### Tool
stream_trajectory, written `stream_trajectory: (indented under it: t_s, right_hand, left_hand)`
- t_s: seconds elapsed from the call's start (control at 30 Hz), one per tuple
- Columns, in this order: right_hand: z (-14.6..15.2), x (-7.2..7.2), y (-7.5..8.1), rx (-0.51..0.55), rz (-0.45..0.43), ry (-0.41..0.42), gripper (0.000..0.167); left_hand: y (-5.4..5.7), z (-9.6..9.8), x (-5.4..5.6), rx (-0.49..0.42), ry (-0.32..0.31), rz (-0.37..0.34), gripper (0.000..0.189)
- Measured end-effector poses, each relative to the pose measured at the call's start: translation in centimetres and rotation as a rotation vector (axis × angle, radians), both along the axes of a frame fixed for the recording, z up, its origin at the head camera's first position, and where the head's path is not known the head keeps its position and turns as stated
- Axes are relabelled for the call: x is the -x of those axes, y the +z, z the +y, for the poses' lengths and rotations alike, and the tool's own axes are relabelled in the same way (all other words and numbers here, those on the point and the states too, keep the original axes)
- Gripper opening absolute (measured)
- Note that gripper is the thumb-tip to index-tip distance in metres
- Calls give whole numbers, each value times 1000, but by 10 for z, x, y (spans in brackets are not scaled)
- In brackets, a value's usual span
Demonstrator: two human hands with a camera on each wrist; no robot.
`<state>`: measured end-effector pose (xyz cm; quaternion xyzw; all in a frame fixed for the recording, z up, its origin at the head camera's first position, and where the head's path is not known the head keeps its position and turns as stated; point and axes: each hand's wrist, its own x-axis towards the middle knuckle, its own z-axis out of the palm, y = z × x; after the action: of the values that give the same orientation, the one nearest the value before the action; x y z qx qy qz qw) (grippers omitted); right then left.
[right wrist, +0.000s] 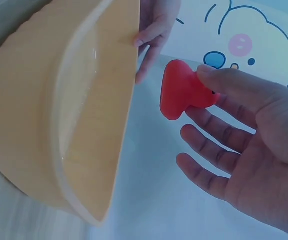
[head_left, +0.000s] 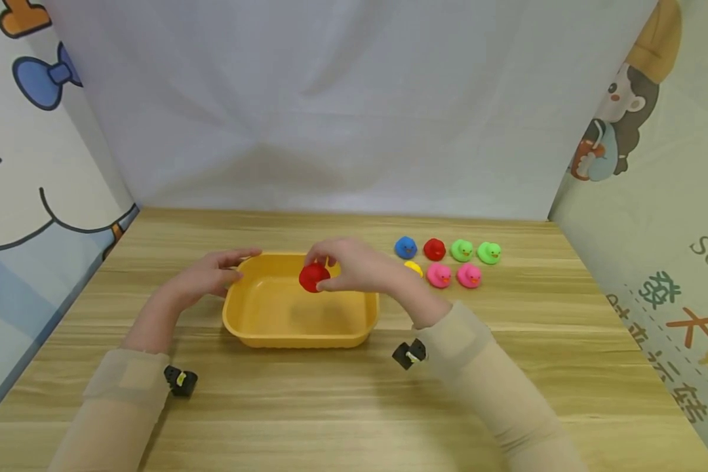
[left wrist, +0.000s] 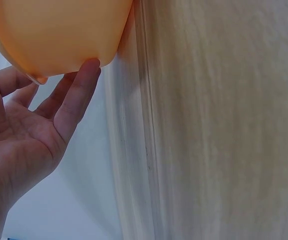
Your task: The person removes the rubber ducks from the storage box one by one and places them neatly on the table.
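My right hand (head_left: 351,262) pinches a red rubber duck (head_left: 313,278) between thumb and fingertips, holding it up over the yellow plastic basin (head_left: 301,342). In the right wrist view, the red duck (right wrist: 179,90) is beside the basin's rim (right wrist: 58,115), with the other fingers spread away from it. My left hand (head_left: 203,278) is at the basin's left end. The left wrist view has its fairly straight fingers (left wrist: 78,95) touching the outer wall of the basin (left wrist: 63,35).
Right of the basin stand more rubber ducks: a blue one (head_left: 406,247), a red one (head_left: 434,249), green ones (head_left: 462,250) and pink ones (head_left: 439,275). A yellow duck (head_left: 413,267) is partly hidden by the right forearm. Printed cloth walls surround the wooden table (head_left: 307,406).
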<state>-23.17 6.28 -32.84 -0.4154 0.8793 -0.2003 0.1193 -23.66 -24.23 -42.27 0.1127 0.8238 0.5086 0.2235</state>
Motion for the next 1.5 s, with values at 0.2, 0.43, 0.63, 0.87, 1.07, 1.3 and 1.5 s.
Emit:
stream_trajectory:
  t_s: [0.2,0.43,0.63,0.87,1.07,1.3,1.5]
  right_hand:
    - [14,-4,13,32,17,-17,33]
    - [34,-6,26,63,23,-41,33]
    - [50,-5,37,95,64,-53,29]
    - [68,-8,48,86,130,-71,29]
    - [83,-14,56,81,146,-102,31]
    - [103,-17,59,72,155,-145,32]
    - [121,-15,56,75,207,-164,31]
  left_hand:
    - [-2,0,0,-15,2,-12,51]
    - [-2,-1,0,-13,4,-3,50]
    - [-1,-1,-1,-19,3,-2,50]
    - [-3,-1,-1,-35,-2,2,50]
    - [-3,-1,0,-35,0,2,50]
    - [-3,0,-1,-34,4,7,50]
    - [-1,1,-2,-35,-4,25,50]
